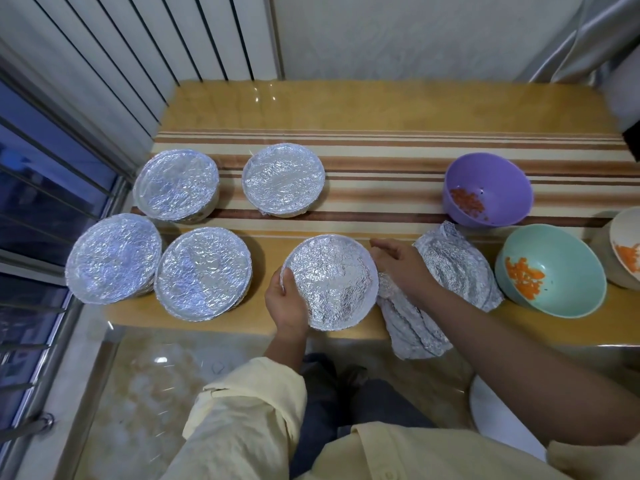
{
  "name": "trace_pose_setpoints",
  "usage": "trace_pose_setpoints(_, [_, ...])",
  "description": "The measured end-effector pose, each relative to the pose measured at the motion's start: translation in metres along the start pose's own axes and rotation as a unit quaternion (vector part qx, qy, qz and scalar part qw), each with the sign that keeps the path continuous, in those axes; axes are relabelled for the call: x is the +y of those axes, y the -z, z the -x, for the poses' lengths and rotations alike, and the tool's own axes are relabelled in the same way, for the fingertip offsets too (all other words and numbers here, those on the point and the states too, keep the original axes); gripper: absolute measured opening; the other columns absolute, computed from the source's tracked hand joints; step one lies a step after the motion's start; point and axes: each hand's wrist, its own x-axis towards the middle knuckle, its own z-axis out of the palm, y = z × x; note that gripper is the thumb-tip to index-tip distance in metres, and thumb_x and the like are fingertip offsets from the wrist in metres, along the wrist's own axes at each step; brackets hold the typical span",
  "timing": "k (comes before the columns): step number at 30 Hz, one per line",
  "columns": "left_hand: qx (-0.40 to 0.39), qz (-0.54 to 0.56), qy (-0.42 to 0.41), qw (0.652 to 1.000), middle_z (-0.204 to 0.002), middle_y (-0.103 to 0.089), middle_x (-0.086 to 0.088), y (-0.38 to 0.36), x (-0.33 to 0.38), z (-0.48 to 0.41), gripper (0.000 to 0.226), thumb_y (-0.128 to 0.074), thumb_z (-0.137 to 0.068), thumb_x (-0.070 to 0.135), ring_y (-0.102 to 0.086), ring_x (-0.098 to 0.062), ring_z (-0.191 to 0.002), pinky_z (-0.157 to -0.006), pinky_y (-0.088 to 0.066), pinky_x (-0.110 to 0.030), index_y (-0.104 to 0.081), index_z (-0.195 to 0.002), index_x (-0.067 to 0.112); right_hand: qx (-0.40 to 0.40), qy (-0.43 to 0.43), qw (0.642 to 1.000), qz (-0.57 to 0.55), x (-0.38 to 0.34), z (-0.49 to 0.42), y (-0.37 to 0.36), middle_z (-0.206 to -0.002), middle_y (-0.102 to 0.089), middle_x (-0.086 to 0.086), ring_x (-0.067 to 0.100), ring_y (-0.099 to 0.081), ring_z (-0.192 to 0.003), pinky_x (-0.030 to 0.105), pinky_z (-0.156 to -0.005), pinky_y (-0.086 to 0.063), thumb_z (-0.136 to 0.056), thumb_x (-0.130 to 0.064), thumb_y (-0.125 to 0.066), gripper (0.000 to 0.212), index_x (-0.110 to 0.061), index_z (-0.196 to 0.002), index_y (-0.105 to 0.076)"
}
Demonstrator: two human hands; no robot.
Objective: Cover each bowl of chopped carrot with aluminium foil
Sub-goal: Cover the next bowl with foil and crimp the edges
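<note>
Bowls sit along the bench (pixel 381 105), some foiled and some not. At the left, four covered bowls (pixel 204 273) stand in two pairs, a far pair on the striped cloth (pixel 381 157) and a near pair by the bench's near edge, each with crinkled foil pressed over its rim. Right of them is the middle bowl (pixel 330 282), also foiled. My left hand (pixel 287 306) grips its near-left rim, fingers curled round the edge. My right hand (pixel 401 266) lies spread flat at its right side, fingers straight and together; I cannot tell whether they touch the rim. Under and beyond that hand lie loose foil sheets (pixel 457 268), one hanging over the near edge. Further right, the purple bowl (pixel 488 178) stands far and the teal bowl (pixel 561 296) near, both uncovered, with carrot (pixel 524 277) in them. The white bowl (pixel 620 230), cut by the right edge, holds carrot too.
</note>
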Motion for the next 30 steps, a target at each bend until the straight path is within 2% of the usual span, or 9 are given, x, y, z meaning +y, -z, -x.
trace_pose_setpoints(5, [0.019,0.003,0.0,1.0,-0.11,-0.069,-0.015,-0.004,0.0,0.004,0.029,-0.046,-0.105,0.012,-0.062,-0.02,-0.099,-0.095,-0.049,-0.036,-0.064,-0.122,-0.004,0.039,0.021,0.999,-0.01,0.004,0.015,-0.016,-0.105,-0.07,0.001,0.014,-0.065,-0.097,0.034,-0.089,-0.053,-0.096,-0.004,-0.05,0.027,-0.018,-0.109,-0.069])
trace_pose_setpoints(10, [0.034,0.022,0.016,0.999,-0.106,-0.068,-0.01,-0.006,0.001,0.008,0.029,-0.045,-0.105,0.013,-0.061,-0.019,-0.098,-0.095,-0.049,-0.036,-0.064,-0.121,-0.002,0.032,0.001,0.999,-0.014,0.003,0.014,-0.02,-0.109,-0.068,0.001,0.018,-0.063,-0.101,0.045,-0.092,-0.051,-0.098,-0.007,-0.044,0.029,-0.015,-0.115,-0.067])
trace_pose_setpoints(12, [0.035,0.044,0.027,0.998,-0.107,-0.068,-0.011,-0.005,0.002,0.01,0.028,-0.044,-0.106,0.014,-0.063,-0.02,-0.099,-0.093,-0.05,-0.035,-0.064,-0.12,0.001,0.005,0.002,1.0,-0.027,0.0,0.016,-0.015,-0.123,-0.063,0.001,0.015,-0.058,-0.111,0.035,-0.098,-0.047,-0.099,-0.009,-0.046,0.031,-0.012,-0.126,-0.06])
trace_pose_setpoints(14, [0.042,0.049,0.036,0.997,-0.108,-0.069,-0.012,-0.003,0.001,0.011,0.027,-0.044,-0.106,0.015,-0.063,-0.02,-0.097,-0.09,-0.05,-0.032,-0.065,-0.118,0.003,0.039,0.001,0.999,-0.019,0.0,0.021,-0.013,-0.129,-0.056,-0.002,0.011,-0.052,-0.118,0.025,-0.099,-0.041,-0.098,-0.015,-0.051,0.036,-0.01,-0.134,-0.053])
trace_pose_setpoints(18, [0.062,-0.049,0.029,0.996,-0.1,-0.061,-0.033,0.009,-0.002,0.014,0.025,-0.049,-0.099,0.012,-0.045,-0.015,-0.076,-0.072,-0.037,-0.027,-0.063,-0.101,-0.009,0.131,-0.022,0.991,0.032,0.019,0.032,-0.017,-0.108,-0.07,0.003,0.018,-0.065,-0.098,0.043,-0.091,-0.052,-0.091,-0.025,-0.062,0.028,-0.01,-0.115,-0.068])
trace_pose_setpoints(21, [0.094,-0.101,0.053,0.989,-0.081,-0.057,-0.016,0.016,0.003,0.021,0.022,-0.052,-0.097,0.019,-0.046,-0.019,-0.076,-0.07,-0.03,-0.026,-0.063,-0.089,0.001,0.104,-0.024,0.994,0.032,0.022,0.034,-0.018,-0.089,-0.073,0.003,0.022,-0.068,-0.084,0.047,-0.082,-0.055,-0.089,-0.025,-0.065,0.018,-0.011,-0.097,-0.074])
trace_pose_setpoints(24, [0.095,-0.133,0.072,0.984,-0.074,-0.054,0.002,0.018,0.009,0.025,0.027,-0.054,-0.097,0.032,-0.049,-0.021,-0.077,-0.076,-0.032,-0.028,-0.059,-0.087,0.007,0.09,-0.004,0.994,0.054,0.014,0.029,-0.011,-0.098,-0.073,0.007,0.021,-0.068,-0.09,0.043,-0.087,-0.054,-0.09,-0.02,-0.063,0.022,-0.007,-0.106,-0.072])
trace_pose_setpoints(27, [0.055,-0.103,0.048,0.992,-0.099,-0.064,0.001,0.015,0.015,0.023,0.027,-0.055,-0.1,0.033,-0.058,-0.02,-0.097,-0.086,-0.038,-0.026,-0.061,-0.11,0.009,0.113,-0.006,0.992,0.055,0.008,0.028,-0.011,-0.107,-0.07,0.009,0.019,-0.067,-0.096,0.038,-0.092,-0.052,-0.089,-0.019,-0.066,0.029,-0.005,-0.114,-0.068])
trace_pose_setpoints(30, [-0.015,-0.052,0.011,0.998,-0.129,-0.06,0.001,0.012,0.014,0.014,0.035,-0.045,-0.106,0.02,-0.056,-0.017,-0.122,-0.105,-0.04,-0.025,-0.057,-0.134,0.004,0.141,0.004,0.985,0.102,0.008,0.035,-0.019,-0.1,-0.073,0.008,0.018,-0.067,-0.09,0.028,-0.085,-0.05,-0.087,-0.019,-0.068,0.023,-0.006,-0.106,-0.072])
